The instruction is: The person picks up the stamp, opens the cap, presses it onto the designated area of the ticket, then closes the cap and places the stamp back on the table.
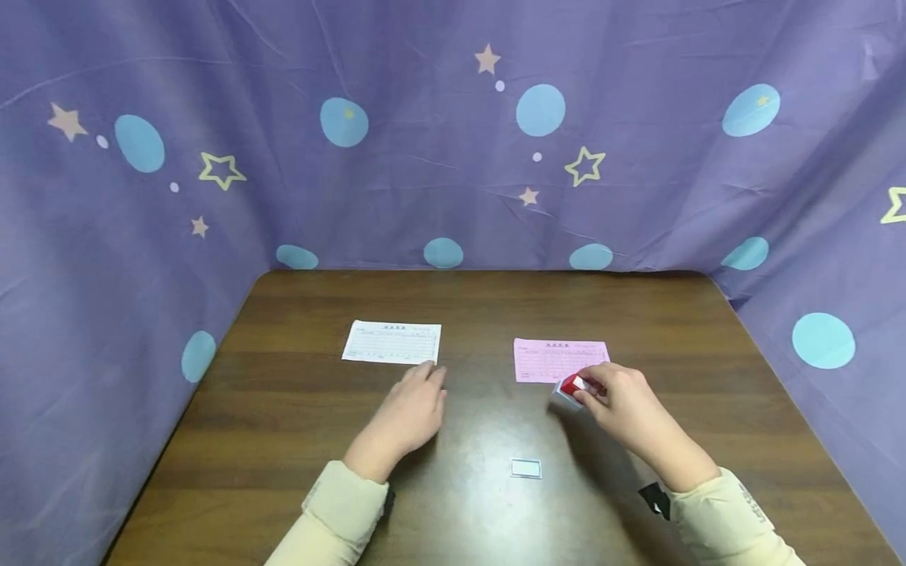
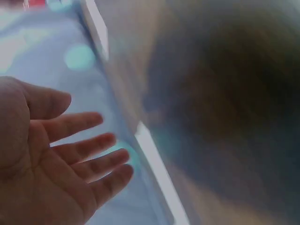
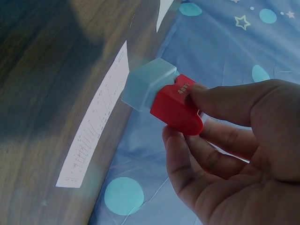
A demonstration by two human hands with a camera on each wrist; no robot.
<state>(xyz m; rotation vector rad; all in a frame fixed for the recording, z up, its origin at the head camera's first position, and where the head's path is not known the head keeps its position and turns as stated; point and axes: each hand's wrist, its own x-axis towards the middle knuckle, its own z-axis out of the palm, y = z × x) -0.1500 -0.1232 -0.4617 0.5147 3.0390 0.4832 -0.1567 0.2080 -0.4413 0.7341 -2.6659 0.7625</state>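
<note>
My right hand (image 1: 626, 405) pinches a stamp with a red handle and a pale blue base (image 3: 176, 110) between thumb and fingertips. In the head view the stamp is tilted and overlaps the lower right edge of a pink printed slip (image 1: 548, 360), which lies flat on the table. My left hand (image 1: 403, 413) holds nothing; its palm and spread fingers show in the left wrist view. Its fingertips are right at the lower edge of a white printed slip (image 1: 392, 343) on the left.
A small flat rectangle with a pale face and dark rim (image 1: 526, 469) lies on the brown wooden table (image 1: 297, 440), nearer than the slips and between the forearms. A purple curtain (image 1: 439, 157) with stars and dots hangs behind the table and along both sides.
</note>
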